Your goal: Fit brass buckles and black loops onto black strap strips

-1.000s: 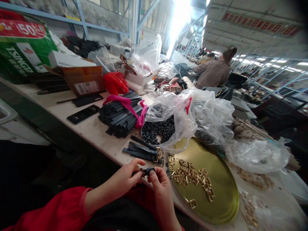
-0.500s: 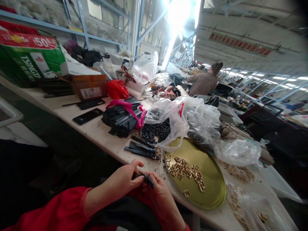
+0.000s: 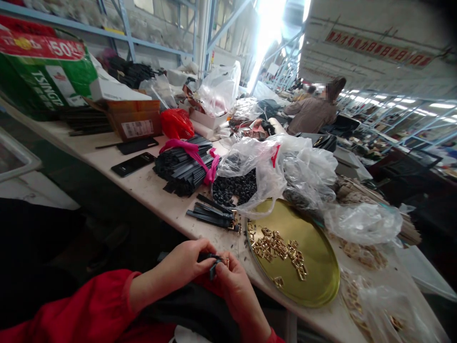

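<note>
The buckle (image 3: 227, 262) has shifted from the left hand (image 3: 193, 260) toward the right hand (image 3: 234, 279) since a second ago. Both hands pinch the black strap (image 3: 213, 271) between them, before the worktop (image 3: 167, 205). Beyond lie more straps (image 3: 210, 217), beside a gold tray (image 3: 321, 281) of loose buckles (image 3: 272, 247).

Smooth, glossy metal tray (image 3: 316, 247) and shiny metal buckles (image 3: 273, 245) between four and five o'clock; satiny dark strips (image 3: 180, 169) at nine; crinkled, glossy red plastic bag (image 3: 176, 124) at ten; matt cloth sleeve (image 3: 84, 300) at eight
</note>
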Available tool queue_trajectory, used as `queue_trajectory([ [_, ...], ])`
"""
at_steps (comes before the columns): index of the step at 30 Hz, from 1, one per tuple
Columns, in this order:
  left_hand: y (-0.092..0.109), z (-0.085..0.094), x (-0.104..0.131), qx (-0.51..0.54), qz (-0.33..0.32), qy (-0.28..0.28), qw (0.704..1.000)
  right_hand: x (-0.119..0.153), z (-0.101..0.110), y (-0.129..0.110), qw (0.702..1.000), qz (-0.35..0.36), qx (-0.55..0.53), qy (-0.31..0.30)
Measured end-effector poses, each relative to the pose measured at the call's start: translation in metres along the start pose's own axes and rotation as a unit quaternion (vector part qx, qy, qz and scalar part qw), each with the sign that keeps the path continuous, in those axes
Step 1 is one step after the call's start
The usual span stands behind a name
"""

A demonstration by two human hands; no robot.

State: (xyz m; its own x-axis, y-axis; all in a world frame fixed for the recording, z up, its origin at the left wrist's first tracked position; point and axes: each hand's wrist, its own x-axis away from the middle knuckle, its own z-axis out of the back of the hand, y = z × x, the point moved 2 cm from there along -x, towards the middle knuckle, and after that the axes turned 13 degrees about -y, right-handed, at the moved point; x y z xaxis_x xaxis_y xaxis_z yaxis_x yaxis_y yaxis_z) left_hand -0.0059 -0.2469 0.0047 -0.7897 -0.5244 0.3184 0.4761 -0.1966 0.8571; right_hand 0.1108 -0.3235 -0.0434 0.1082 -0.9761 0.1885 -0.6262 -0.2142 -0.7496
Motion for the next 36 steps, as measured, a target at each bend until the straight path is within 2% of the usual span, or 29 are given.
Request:
queue_trajectory([
  [2, -0.002, 0.0, -0.004, 0.086, 0.004, -0.03, 0.996, -0.004, 0.009, 0.0, 0.999, 0.013, 0.022, 0.032],
  [4, -0.005, -0.001, -0.009, 0.188, 0.026, -0.067, 0.98, -0.008, 0.018, -0.003, 0.994, 0.033, 0.07, 0.082],
  [6, -0.007, -0.003, -0.015, 0.275, 0.039, -0.098, 0.956, -0.01, 0.026, -0.008, 0.978, 0.055, 0.152, 0.134],
  [8, -0.01, -0.005, -0.022, 0.32, 0.042, -0.118, 0.939, -0.01, 0.03, -0.012, 0.953, 0.065, 0.255, 0.15],
  [10, -0.012, -0.007, -0.029, 0.328, 0.051, -0.128, 0.934, -0.01, 0.031, -0.013, 0.927, 0.061, 0.347, 0.126],
  [13, -0.019, -0.009, -0.036, 0.319, 0.073, -0.141, 0.935, -0.01, 0.035, -0.01, 0.898, 0.05, 0.426, 0.098],
  [18, -0.029, -0.007, -0.045, 0.308, 0.089, -0.165, 0.933, -0.015, 0.045, -0.006, 0.866, 0.015, 0.49, 0.097],
  [24, -0.035, -0.003, -0.053, 0.342, 0.106, -0.169, 0.918, -0.018, 0.045, -0.015, 0.845, 0.0, 0.535, 0.012],
  [27, -0.034, 0.0, -0.054, 0.33, 0.105, -0.175, 0.922, -0.018, 0.045, -0.02, 0.844, -0.018, 0.536, -0.017],
  [30, -0.032, 0.002, -0.055, 0.309, 0.095, -0.178, 0.929, -0.02, 0.043, -0.021, 0.864, -0.028, 0.502, -0.035],
  [34, -0.032, 0.006, -0.056, 0.316, 0.084, -0.175, 0.929, -0.026, 0.042, -0.016, 0.913, -0.036, 0.407, 0.011],
  [36, -0.033, 0.01, -0.056, 0.3, 0.088, -0.199, 0.929, -0.03, 0.042, -0.013, 0.922, -0.033, 0.384, 0.034],
])
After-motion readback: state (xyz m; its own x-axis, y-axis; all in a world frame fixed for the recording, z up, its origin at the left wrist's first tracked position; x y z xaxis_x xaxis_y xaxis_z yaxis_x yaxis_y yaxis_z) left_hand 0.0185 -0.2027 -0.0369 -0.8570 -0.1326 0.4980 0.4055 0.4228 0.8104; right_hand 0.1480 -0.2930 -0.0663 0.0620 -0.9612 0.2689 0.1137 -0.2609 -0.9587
